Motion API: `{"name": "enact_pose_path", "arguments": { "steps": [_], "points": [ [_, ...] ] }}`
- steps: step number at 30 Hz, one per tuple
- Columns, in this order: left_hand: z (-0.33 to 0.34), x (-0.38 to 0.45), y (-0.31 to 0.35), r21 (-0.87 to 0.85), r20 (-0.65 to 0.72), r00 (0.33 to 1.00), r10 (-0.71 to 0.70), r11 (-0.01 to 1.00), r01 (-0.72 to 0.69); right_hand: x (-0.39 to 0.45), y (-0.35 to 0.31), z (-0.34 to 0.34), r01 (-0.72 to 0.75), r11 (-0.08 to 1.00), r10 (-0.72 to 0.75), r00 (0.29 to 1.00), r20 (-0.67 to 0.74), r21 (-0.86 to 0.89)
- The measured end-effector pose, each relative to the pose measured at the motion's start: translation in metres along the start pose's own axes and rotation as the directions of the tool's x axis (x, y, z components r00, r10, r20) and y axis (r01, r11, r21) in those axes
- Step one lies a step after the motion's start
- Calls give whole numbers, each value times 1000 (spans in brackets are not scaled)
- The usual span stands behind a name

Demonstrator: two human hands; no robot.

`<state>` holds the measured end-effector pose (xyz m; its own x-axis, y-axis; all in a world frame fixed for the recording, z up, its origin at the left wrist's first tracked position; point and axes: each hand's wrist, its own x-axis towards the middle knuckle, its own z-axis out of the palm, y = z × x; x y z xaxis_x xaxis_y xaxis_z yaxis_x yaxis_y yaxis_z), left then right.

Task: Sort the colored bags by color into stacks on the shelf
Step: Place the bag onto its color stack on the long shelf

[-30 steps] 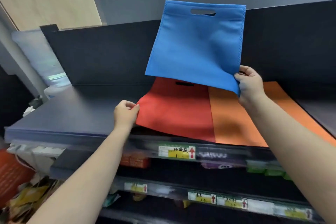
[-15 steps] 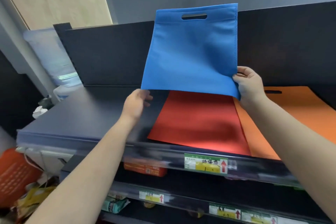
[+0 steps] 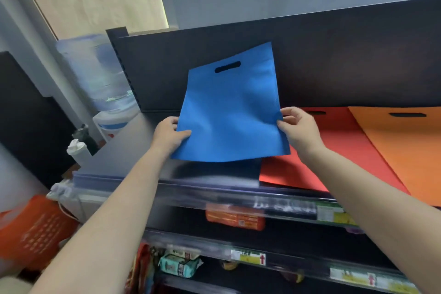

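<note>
Holding blue bag (image 3: 230,112) (both hands).

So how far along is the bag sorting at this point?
Done: a flat red fabric bag and a flat orange fabric bag lie side by side on the dark top shelf. In hand: the left hand and right hand each have a grip on a lower corner of a blue fabric bag, held above bare shelf left of the red one. Left: laying it down.

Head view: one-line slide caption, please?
Both hands, left and right, hold a blue bag above the shelf.
</note>
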<state>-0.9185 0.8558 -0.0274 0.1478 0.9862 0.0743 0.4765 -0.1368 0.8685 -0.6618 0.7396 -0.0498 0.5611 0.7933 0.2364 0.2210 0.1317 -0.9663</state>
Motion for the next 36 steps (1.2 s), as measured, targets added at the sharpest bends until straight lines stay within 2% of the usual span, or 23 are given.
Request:
{"name": "enact_pose_path", "arguments": {
  "steps": [2,3,5,6,9,11,12,14,16,20,23,36],
  "points": [
    [-12,9,-18,208,-26,999,-40,977,45,-7,3,23,-41,997,45,997,55,-69],
    [-15,10,-26,378,-28,999,-47,924,54,-9,6,34,-61,988,75,993,91,-145],
    [-15,10,-38,686,10,1000,8,727,-13,-16,11,50,-73,930,133,980,146,-361],
    [-12,8,-41,740,62,996,62,667,-87,-20,12,54,-62,896,136,981,138,-439],
    [8,0,-41,715,290,934,209,601,-356,-33,3,51,74,829,-65,997,36,-554],
    [20,-6,-38,672,425,876,229,569,-474,-34,-3,35,92,675,-128,992,7,-732],
    [24,-7,-37,664,477,850,222,543,-514,-34,-5,24,49,564,-76,997,8,-824],
    [28,-8,-38,659,534,819,209,503,-559,-35,-4,3,-55,359,128,992,-10,-932],
    [30,-8,-39,654,542,810,223,494,-573,-39,0,-8,-90,270,293,956,-7,-959],
    [34,-10,-38,638,565,782,263,462,-617,-42,11,0,-17,281,361,928,90,-959],
    [35,-11,-39,627,564,777,281,467,-624,-46,14,10,9,235,376,921,99,-972],
    [36,-14,-35,637,543,791,281,476,-606,-52,12,-1,43,271,367,919,144,-962]
  ]
}}
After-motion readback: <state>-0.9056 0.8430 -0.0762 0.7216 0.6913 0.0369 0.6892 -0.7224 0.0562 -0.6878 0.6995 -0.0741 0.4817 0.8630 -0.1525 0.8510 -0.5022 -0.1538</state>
